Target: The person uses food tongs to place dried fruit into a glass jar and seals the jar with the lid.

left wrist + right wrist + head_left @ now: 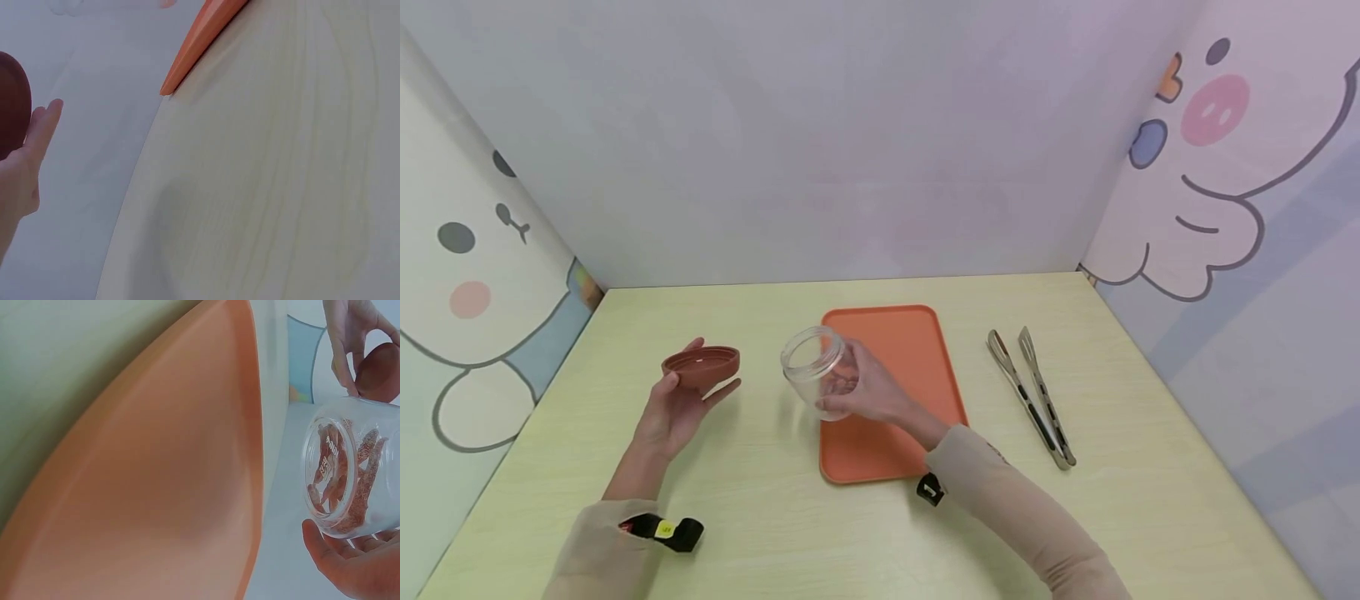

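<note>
My left hand (673, 421) holds a reddish-brown round lid (707, 368) by its edge, hollow side up, over the left part of the table. At the edge of the left wrist view the same lid (12, 106) shows in part. My right hand (874, 385) grips a clear, open-mouthed jar (805, 379) from its right side, above the left edge of an orange tray (898, 329). The jar tilts, its mouth toward the upper left. In the right wrist view, reddish-brown dried-looking pieces (362, 503) lie inside the jar; their kind is unclear.
A pair of metal tongs (1033, 396) with dark grips lies on the pale wood table (760, 533), right of the tray. A plain wall panel (850, 167) stands along the back. Panels with cartoon prints (1213, 108) border both sides.
</note>
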The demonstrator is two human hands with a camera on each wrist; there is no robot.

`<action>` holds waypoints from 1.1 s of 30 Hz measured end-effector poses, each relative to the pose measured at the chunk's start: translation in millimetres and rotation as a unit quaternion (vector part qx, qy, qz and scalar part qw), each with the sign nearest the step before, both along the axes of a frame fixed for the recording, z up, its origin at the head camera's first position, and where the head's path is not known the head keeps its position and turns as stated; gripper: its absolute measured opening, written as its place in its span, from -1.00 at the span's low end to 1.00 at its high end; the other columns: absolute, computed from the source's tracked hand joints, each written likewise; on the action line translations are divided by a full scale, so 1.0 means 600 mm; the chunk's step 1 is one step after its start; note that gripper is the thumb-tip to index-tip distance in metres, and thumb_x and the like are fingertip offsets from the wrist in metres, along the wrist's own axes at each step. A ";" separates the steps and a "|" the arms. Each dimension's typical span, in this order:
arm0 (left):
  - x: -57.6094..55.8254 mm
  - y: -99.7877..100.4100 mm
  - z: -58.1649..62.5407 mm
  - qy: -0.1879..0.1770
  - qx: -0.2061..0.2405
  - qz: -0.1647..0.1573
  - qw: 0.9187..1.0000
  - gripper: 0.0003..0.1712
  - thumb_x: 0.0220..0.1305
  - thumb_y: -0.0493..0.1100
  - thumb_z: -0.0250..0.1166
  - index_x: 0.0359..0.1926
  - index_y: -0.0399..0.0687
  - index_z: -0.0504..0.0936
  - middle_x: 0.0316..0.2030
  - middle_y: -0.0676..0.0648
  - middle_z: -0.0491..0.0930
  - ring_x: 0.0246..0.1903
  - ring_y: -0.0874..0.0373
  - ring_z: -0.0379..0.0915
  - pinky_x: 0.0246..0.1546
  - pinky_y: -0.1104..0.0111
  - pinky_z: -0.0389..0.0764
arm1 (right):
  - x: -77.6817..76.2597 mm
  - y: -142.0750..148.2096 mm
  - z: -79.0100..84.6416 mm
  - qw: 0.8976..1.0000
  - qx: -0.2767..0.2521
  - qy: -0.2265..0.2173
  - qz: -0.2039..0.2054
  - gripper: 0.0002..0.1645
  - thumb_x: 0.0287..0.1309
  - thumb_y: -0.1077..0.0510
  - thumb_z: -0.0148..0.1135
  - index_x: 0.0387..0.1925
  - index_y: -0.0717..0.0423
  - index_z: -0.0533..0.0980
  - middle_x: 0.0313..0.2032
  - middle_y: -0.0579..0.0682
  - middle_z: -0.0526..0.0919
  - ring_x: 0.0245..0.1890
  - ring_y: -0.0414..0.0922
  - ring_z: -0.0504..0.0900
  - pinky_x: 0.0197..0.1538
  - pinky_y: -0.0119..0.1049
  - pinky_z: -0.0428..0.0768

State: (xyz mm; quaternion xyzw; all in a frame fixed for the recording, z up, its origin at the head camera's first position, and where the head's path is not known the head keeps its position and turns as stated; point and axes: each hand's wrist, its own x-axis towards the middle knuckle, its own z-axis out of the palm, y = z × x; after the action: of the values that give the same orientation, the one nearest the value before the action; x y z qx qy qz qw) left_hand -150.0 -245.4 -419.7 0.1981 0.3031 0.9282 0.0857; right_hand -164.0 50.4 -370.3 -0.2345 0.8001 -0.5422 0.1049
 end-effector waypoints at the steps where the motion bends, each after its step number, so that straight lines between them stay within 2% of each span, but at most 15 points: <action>1: 0.000 0.000 0.000 0.005 0.004 -0.003 1.000 -0.42 0.25 -0.22 -0.03 0.28 -0.12 0.05 0.13 -0.23 0.15 0.11 -0.16 0.17 0.09 -0.03 0.05 | -0.003 0.001 -0.007 1.000 0.005 0.002 -0.002 0.03 -0.24 0.08 0.41 0.25 0.08 0.05 0.09 -0.05 0.31 0.05 0.00 0.37 -0.07 -0.14 0.44; 5: 0.000 0.000 -0.001 0.009 -0.005 0.001 1.000 -0.41 0.24 -0.23 -0.04 0.28 -0.11 0.03 0.11 -0.22 0.17 0.10 -0.17 0.18 0.06 -0.05 0.11 | -0.016 0.004 -0.035 1.000 0.024 0.011 -0.005 0.06 -0.29 -0.04 0.43 0.25 -0.06 0.05 0.08 -0.14 0.28 0.04 -0.14 0.37 -0.08 -0.22 0.44; 8: 0.001 0.002 0.000 0.001 -0.020 0.008 1.000 -0.42 0.24 -0.25 -0.04 0.27 -0.08 0.04 0.09 -0.20 0.19 0.08 -0.17 0.21 0.02 -0.04 0.19 | -0.019 0.006 -0.044 1.000 0.021 0.009 -0.001 0.08 -0.31 -0.04 0.43 0.26 -0.05 0.04 0.09 -0.12 0.27 0.05 -0.16 0.35 -0.09 -0.23 0.44; 16: 0.006 0.012 0.009 -0.001 -0.052 0.017 0.998 -0.55 0.22 -0.32 -0.03 0.14 -0.05 0.18 0.03 -0.15 0.20 -0.01 -0.05 0.26 -0.05 0.01 0.33 | -0.015 0.015 -0.043 0.999 0.032 0.002 0.007 0.07 -0.32 0.03 0.43 0.24 0.03 0.04 0.10 -0.04 0.21 -0.01 -0.06 0.41 -0.11 -0.26 0.47; 19: 0.010 0.018 0.013 0.002 -0.103 0.044 0.994 -0.59 0.24 -0.32 -0.03 0.12 -0.06 0.23 0.00 -0.13 0.26 -0.06 0.02 0.30 -0.10 0.13 0.42 | -0.013 0.019 -0.041 0.998 0.057 0.020 0.013 0.11 -0.31 0.01 0.41 0.27 0.06 0.01 0.12 0.01 0.18 0.04 -0.03 0.36 -0.06 -0.24 0.44; 21: 0.014 0.023 0.016 0.002 -0.157 0.066 0.985 -0.60 0.25 -0.31 -0.03 0.12 -0.07 0.24 -0.01 -0.12 0.28 -0.08 0.07 0.32 -0.14 0.24 0.47 | -0.012 0.022 -0.040 0.996 0.079 0.038 0.016 0.13 -0.32 -0.02 0.41 0.28 0.07 0.00 0.12 0.02 0.18 0.07 -0.04 0.34 -0.03 -0.26 0.42; 23: 0.017 0.029 0.020 0.006 -0.213 0.082 0.974 -0.61 0.26 -0.31 -0.04 0.12 -0.06 0.23 -0.01 -0.12 0.25 -0.10 0.11 0.33 -0.18 0.33 0.48 | -0.011 0.024 -0.040 0.993 0.096 0.059 0.019 0.13 -0.32 -0.06 0.41 0.28 0.09 0.00 0.11 0.02 0.21 0.05 -0.04 0.35 -0.03 -0.27 0.41; 28: 0.020 0.043 0.028 0.035 -0.324 0.091 0.941 -0.53 0.25 -0.37 -0.04 0.18 -0.08 0.17 0.05 -0.16 0.15 -0.10 0.13 0.34 -0.18 0.39 0.47 | -0.010 0.032 -0.042 0.987 0.116 0.105 0.032 0.11 -0.32 -0.11 0.41 0.25 0.08 0.04 0.09 -0.02 0.23 0.02 -0.09 0.36 -0.03 -0.28 0.41; 30: 0.020 0.048 0.030 0.048 -0.365 0.091 0.925 -0.48 0.24 -0.37 -0.02 0.21 -0.08 0.14 0.06 -0.17 0.14 -0.09 0.14 0.34 -0.19 0.39 0.47 | -0.009 0.036 -0.043 0.983 0.128 0.123 0.036 0.08 -0.31 -0.14 0.40 0.24 0.07 0.07 0.09 -0.03 0.24 -0.01 -0.12 0.36 -0.04 -0.28 0.41; 33: 0.020 0.057 0.033 0.053 -0.429 0.096 0.897 -0.43 0.23 -0.34 0.04 0.25 -0.06 0.10 0.08 -0.13 0.16 -0.06 0.18 0.32 -0.21 0.40 0.47 | -0.008 0.041 -0.041 0.977 0.150 0.148 0.040 0.07 -0.32 -0.20 0.37 0.22 0.04 0.09 0.06 -0.02 0.27 -0.08 -0.14 0.38 -0.09 -0.29 0.41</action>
State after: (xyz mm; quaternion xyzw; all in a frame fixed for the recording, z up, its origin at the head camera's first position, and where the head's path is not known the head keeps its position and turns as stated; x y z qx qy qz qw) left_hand -137.7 -211.1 -399.8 0.1611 0.6934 0.7000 0.0570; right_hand -168.9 74.9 -394.8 -0.3258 0.8687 -0.3709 0.0408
